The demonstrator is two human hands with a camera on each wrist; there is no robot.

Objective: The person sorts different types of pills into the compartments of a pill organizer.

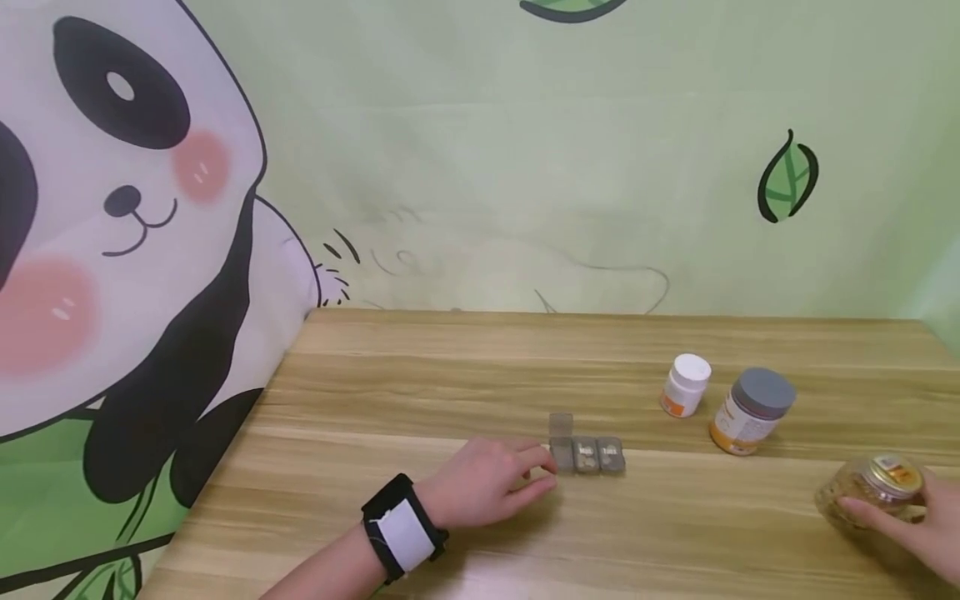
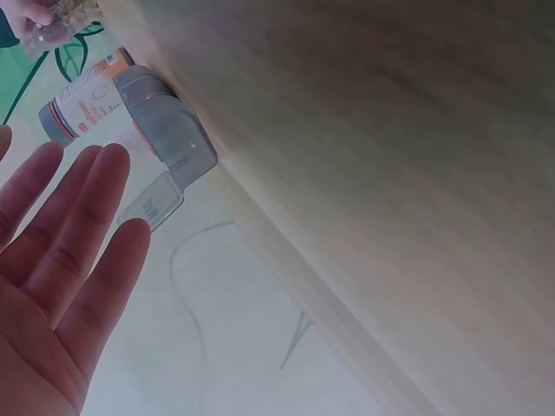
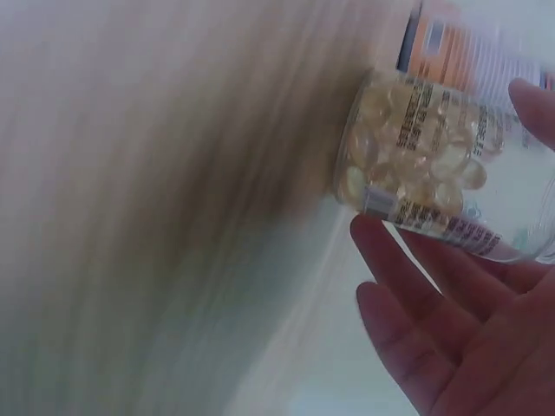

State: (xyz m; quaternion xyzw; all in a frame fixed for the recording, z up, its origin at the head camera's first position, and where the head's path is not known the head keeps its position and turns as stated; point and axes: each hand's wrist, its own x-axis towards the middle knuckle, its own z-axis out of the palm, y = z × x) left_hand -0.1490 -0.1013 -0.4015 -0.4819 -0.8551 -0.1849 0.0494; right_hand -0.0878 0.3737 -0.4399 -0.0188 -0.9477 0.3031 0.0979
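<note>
At the table's right side, my right hand grips a clear jar with a gold lid, thumb on one side and fingers on the other. Amber softgel capsules fill part of it in the right wrist view. My left hand rests by the left end of a small grey see-through pill organizer, its fingers loosely extended and holding nothing. The organizer's left lid is flipped up; the other two lids are down, with pale contents under them. In the left wrist view, the left fingers appear apart from the organizer.
Behind the organizer, to the right, stand a white bottle with an orange label patch and a larger grey-lidded bottle. The wooden table meets a green cloth backdrop with a panda print.
</note>
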